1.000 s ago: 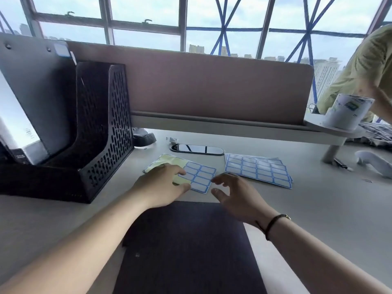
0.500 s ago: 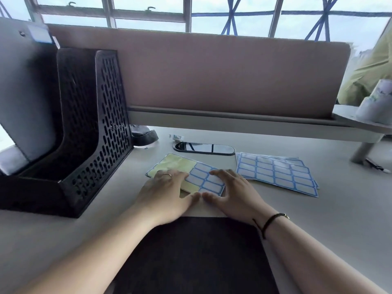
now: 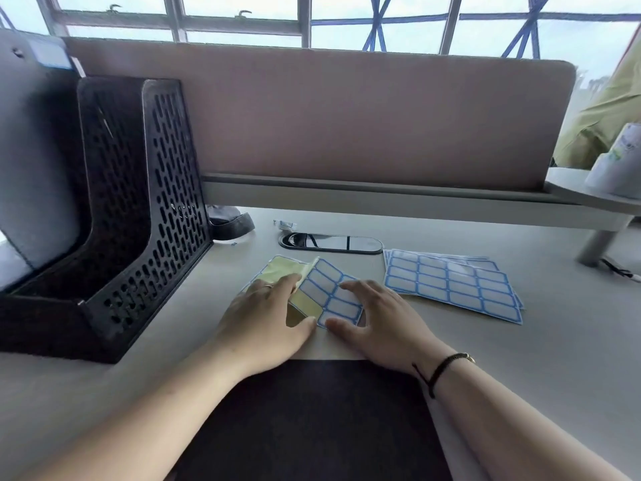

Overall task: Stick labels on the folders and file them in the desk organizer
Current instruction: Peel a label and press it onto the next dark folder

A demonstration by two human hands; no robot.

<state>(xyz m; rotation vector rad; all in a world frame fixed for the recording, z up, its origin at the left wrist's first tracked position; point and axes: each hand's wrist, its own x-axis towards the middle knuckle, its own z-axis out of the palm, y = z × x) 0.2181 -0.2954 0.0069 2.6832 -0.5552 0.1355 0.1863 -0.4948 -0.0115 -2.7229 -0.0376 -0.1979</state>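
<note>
At the far left a black perforated desk organizer [image 3: 138, 216] stands on the pale desk [image 3: 555, 359], and a grey folder [image 3: 31, 140] with a blue-edged label near its top corner stands filed inside it. Just right of the organizer's foot, the left hand [image 3: 263, 317] rests flat on a partly used label sheet [image 3: 326, 293], fingers straight and pressing its yellow backing down, gripping nothing. The sheet's far edge curls up between the two hands. The right hand [image 3: 378, 321], a dark cord bracelet at its wrist, lies on the sheet's remaining blue-bordered labels with relaxed fingers, its thumb at the near corner; no pinch shows. A dark folder [image 3: 312, 421] lies flat on the desk beneath both forearms. Further right lies a stack of full label sheets [image 3: 451, 286].
</note>
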